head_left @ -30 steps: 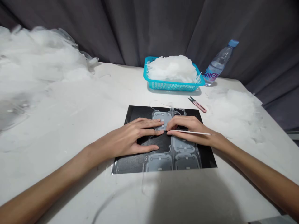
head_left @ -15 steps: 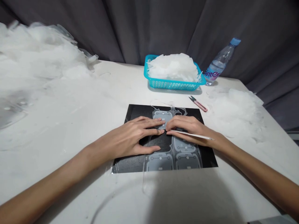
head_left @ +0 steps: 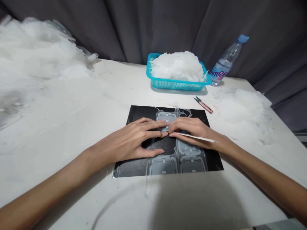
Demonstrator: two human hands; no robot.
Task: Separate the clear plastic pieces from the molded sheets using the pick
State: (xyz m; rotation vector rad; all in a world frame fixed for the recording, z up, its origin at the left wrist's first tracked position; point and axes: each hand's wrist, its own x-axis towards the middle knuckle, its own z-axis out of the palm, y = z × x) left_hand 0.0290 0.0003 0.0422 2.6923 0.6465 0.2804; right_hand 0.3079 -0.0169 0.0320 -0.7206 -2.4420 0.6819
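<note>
A black mat (head_left: 134, 166) lies on the table under a clear plastic sheet (head_left: 164, 164) with several rounded grey-looking panels in it. My left hand (head_left: 141, 137) rests on the mat and sheet with its fingers stretched out, the fingertips on the lower part of an upper panel (head_left: 165, 115). My right hand (head_left: 192, 129) is closed around a thin white stick-like tool (head_left: 196, 137), whose back end points toward my wrist. Its working tip is hidden by my fingers, close to my left fingertips at the panel's lower edge.
Behind the mat stands a turquoise basket (head_left: 177, 85) heaped with translucent white pieces. A water bottle (head_left: 223, 65) leans beside it. Pink-handled thread snips (head_left: 203, 104) lie nearby. Translucent plastic piles sit at the left (head_left: 45, 51) and right (head_left: 242, 111). A dark curtain (head_left: 168, 25) hangs behind.
The view has shifted slightly. Both hands keep nearly the same place on the sheet, and the white tool stays in my right hand.
</note>
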